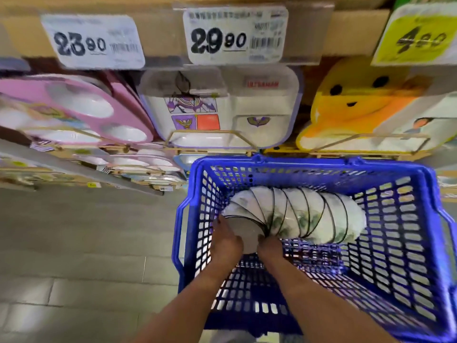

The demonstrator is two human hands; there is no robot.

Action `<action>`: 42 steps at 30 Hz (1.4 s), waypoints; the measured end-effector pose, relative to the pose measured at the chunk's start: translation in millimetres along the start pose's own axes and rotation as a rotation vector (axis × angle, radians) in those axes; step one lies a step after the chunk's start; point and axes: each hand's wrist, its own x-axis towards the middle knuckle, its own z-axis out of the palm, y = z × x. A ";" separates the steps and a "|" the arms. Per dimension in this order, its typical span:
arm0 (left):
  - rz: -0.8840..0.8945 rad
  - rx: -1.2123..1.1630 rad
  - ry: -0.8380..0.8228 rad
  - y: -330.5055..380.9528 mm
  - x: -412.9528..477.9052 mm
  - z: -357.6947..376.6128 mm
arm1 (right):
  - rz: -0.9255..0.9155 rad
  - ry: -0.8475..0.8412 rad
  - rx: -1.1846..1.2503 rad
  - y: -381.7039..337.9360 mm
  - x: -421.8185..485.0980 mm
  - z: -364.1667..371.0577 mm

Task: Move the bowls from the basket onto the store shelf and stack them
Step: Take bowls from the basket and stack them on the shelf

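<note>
A blue plastic mesh basket stands on the floor below the shelves. Inside it lies a row of several white bowls with dark rims and green leaf prints, nested on their side in a curved line. Both my hands reach down into the basket at the row's near left end. My left hand grips the left side of the end bowl, and my right hand holds its lower right side. The bowl's plain underside faces me.
Store shelves rise ahead with price tags on the edge. Below them stand pink divided plates, a white and purple tray and a yellow face-shaped plate. Lower shelves at left hold more trays. Grey tiled floor lies left of the basket.
</note>
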 end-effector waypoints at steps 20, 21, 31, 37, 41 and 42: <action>0.343 -0.244 0.231 14.3 -87.8 -107.3 | -0.381 -0.180 -0.198 -26.6 -123.6 -141.5; 0.368 -0.362 0.240 15.7 -92.0 -115.0 | -0.381 -0.220 -0.122 -30.9 -134.1 -150.5; 0.696 -1.251 0.107 67.4 -175.2 -191.3 | -0.595 -0.231 0.159 -73.2 -257.7 -243.7; 0.769 -1.441 0.133 118.7 -231.6 -227.0 | -0.752 -0.014 0.226 -61.2 -313.6 -280.8; 0.717 -1.544 0.056 151.2 -267.0 -234.1 | -0.957 0.083 0.565 -46.2 -340.5 -290.2; 0.710 -1.549 0.037 159.0 -276.8 -233.7 | -1.009 0.066 0.696 -43.6 -346.1 -293.4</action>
